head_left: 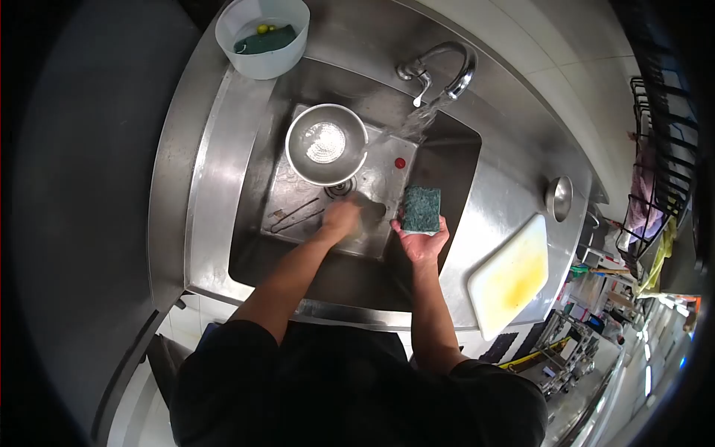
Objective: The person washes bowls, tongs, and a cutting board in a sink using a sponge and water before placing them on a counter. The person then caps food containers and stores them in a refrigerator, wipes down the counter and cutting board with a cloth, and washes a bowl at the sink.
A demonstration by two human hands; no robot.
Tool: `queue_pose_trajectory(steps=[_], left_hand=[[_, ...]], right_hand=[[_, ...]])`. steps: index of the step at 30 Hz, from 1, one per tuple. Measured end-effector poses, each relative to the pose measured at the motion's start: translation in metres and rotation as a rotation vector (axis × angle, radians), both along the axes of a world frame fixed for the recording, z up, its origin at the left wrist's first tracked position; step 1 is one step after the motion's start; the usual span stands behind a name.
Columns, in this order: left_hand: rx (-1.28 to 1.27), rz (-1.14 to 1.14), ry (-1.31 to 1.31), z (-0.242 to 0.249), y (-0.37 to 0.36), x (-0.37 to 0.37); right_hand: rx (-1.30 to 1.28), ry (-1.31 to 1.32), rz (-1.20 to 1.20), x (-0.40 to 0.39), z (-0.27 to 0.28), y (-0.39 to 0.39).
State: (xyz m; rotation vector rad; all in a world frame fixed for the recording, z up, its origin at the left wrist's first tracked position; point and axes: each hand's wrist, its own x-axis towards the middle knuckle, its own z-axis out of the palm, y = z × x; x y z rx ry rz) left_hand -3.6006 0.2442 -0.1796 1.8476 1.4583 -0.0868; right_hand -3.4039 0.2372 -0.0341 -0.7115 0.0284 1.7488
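Observation:
In the head view, my right hand (422, 242) holds a dark green scouring sponge (421, 208) upright over the right side of the sink (342, 287). My left hand (342, 217) is low in the sink, its fingers curled and smeared by motion. A blurred greyish, rounded thing (369, 214) is at its fingers, too smeared to name. Just beyond that hand, a round metal bowl (328, 177) sits on the sink's bottom. Water runs from the curved faucet (463, 78) toward the bowl's side.
A small red round thing (400, 162) and a thin dark utensil (292, 216) lie in the sink. A translucent tub (268, 65) with a green pad stands at the back left. On the right counter are a yellow-stained white cutting board (510, 287) and a small metal bowl (558, 198).

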Motion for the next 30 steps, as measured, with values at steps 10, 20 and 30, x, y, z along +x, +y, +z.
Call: queue_pose_trajectory(steps=[10, 20, 30], left_hand=[[-0.159, 0.697, -0.436, 0.132, 0.144, -0.022], [-0.194, 1.030, -0.578, 0.040, 0.096, -0.067], [-0.118, 1.098, -0.673, 0.091, 0.093, -0.035]], right_hand=[[0.092, -0.633, -0.375, -0.038, -0.007, 0.099], [1.017, -1.783, 1.139, -0.064, -0.117, 0.158], [0.759, -1.767, 0.771, -0.094, -0.093, 0.142]])
